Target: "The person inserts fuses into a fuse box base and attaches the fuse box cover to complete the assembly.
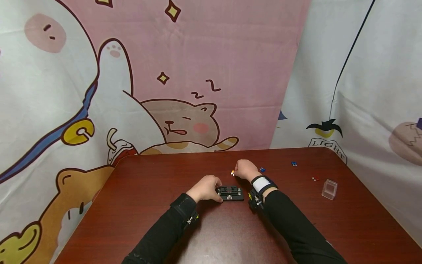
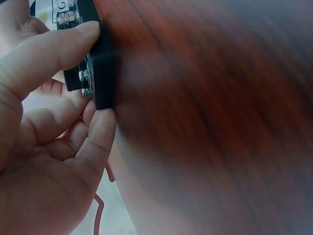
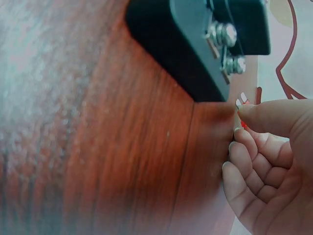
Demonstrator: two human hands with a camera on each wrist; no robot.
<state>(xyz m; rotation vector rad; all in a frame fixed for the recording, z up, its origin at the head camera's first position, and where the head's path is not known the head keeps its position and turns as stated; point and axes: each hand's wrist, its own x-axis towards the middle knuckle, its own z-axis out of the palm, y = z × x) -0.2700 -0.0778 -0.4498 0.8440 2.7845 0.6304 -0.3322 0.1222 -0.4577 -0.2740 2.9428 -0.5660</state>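
A black terminal block (image 1: pixel 229 198) with metal screws lies on the table before me. My left hand (image 1: pixel 206 187) grips its left end. In the left wrist view the thumb (image 2: pixel 73 44) presses along one side of the block (image 2: pixel 103 73), and a fingertip meets its lower corner. Beyond the block's right end, my right hand (image 1: pixel 245 169) is low over the table. Its thumb and index finger pinch a small red piece with pale prongs (image 3: pixel 244 124), partly hidden by the thumb. In the head view tiny yellow-and-white bits (image 1: pixel 232 172) show at those fingertips.
Small blue pieces (image 1: pixel 262 169) lie just right of my right hand, with more blue pieces (image 1: pixel 294 164) farther right. Red-and-white pieces (image 1: pixel 315 179) lie near a clear plastic box (image 1: pixel 329 189). A printed cloth (image 1: pixel 250 73) hangs behind the brown table (image 1: pixel 158 172).
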